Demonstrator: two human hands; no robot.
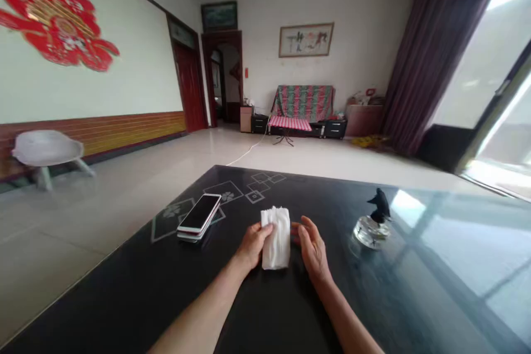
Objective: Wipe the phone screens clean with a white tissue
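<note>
A white folded tissue [276, 239] with a ragged top edge is held up just above the black table, near its middle. My left hand [251, 244] grips its left side, thumb across the front and the other fingers hidden behind. Close by the tissue's right edge is my right hand [312, 248], its thumb and fingers apart and curved toward it. Whether those fingertips touch the edge, I cannot tell.
Stacked phones [199, 214] lie to the left on the glossy black table [166, 293]. On the right stands a clear glass piece with a black figure on top [373, 225]. A white chair [50, 149] is beyond the table's left edge; a striped folding table [290, 123] is farther back.
</note>
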